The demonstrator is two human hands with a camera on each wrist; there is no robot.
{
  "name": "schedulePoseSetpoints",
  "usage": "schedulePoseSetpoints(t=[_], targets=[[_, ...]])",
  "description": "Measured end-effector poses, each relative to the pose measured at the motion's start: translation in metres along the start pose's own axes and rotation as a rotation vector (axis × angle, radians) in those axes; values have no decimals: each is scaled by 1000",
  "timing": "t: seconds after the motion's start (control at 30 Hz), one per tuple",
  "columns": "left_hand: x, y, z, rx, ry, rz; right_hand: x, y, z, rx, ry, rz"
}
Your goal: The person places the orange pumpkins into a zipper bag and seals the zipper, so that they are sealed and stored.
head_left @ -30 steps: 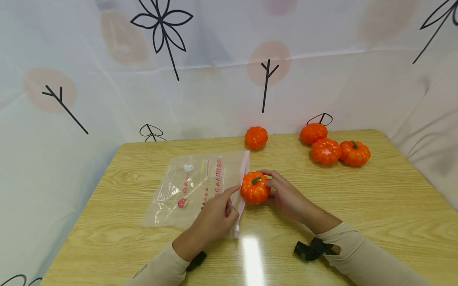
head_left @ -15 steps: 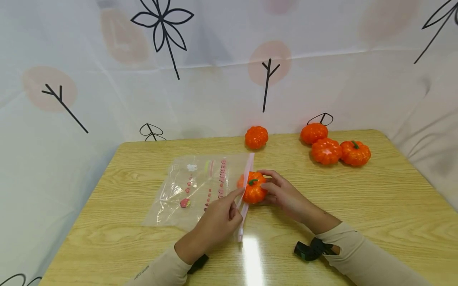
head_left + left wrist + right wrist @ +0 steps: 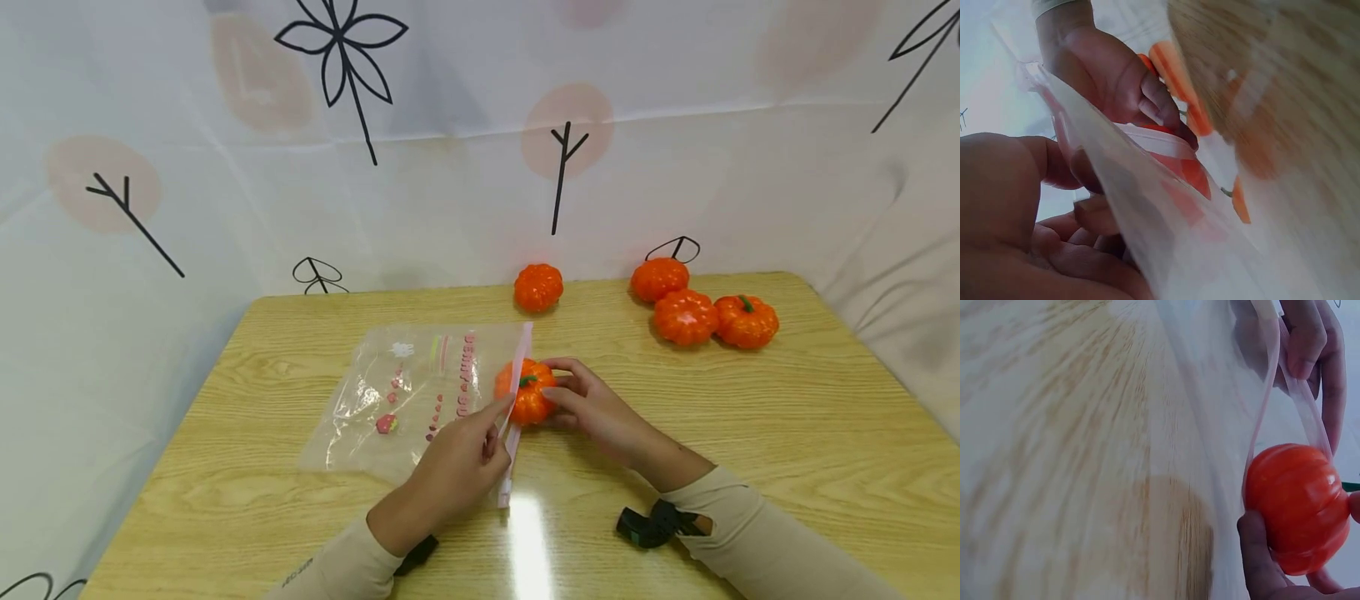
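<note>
Pumpkin halfway through the mouth of a clear bag

Head view: a clear bag (image 3: 412, 379) lies on the bench (image 3: 750, 433), its long side running roughly from 9 to 3 o'clock and its mouth facing 3. The pink strip (image 3: 522, 354) along that mouth runs almost from 12 to 6. An orange pumpkin (image 3: 534, 406) sits across the strip, its 9 o'clock side under the film and the rest outside. It is round, with no clear long axis from above; its green stem points up, leaning toward 2. The right hand (image 3: 600, 412) grips it from the 3 o'clock side. The left hand (image 3: 465, 454) holds the mouth from about 7, index finger stretched along the strip. Another pumpkin (image 3: 538, 287) stands at 12, well apart from the hands; a cluster of three pumpkins (image 3: 686, 317) is near 2.

Left wrist view: the left hand's fingers bend together at the film's edge, a pinch mostly hidden from above. The strip crosses the held pumpkin, whose orange shows blurred through the film.

Right wrist view: the mouth's two edges stand parted, the pumpkin between them. Here its stem points toward 3, and a right-hand finger presses its side near 8, out of sight in the head view.
</note>
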State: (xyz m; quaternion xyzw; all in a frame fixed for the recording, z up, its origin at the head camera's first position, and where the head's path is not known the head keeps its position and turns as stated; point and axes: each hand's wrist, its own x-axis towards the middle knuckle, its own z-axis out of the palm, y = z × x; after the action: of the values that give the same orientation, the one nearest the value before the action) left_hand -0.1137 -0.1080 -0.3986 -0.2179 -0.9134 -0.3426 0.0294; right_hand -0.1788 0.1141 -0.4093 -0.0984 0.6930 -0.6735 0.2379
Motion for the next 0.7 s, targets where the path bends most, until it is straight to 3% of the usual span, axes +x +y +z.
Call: schedulePoseSetpoints(t=[0.37,0.7], targets=[[-1,0,1,-26,0,65,1,2,0,-36,47,-68],[-2,3,2,-33,-59,46,1,5,-1,-210,101,-50]])
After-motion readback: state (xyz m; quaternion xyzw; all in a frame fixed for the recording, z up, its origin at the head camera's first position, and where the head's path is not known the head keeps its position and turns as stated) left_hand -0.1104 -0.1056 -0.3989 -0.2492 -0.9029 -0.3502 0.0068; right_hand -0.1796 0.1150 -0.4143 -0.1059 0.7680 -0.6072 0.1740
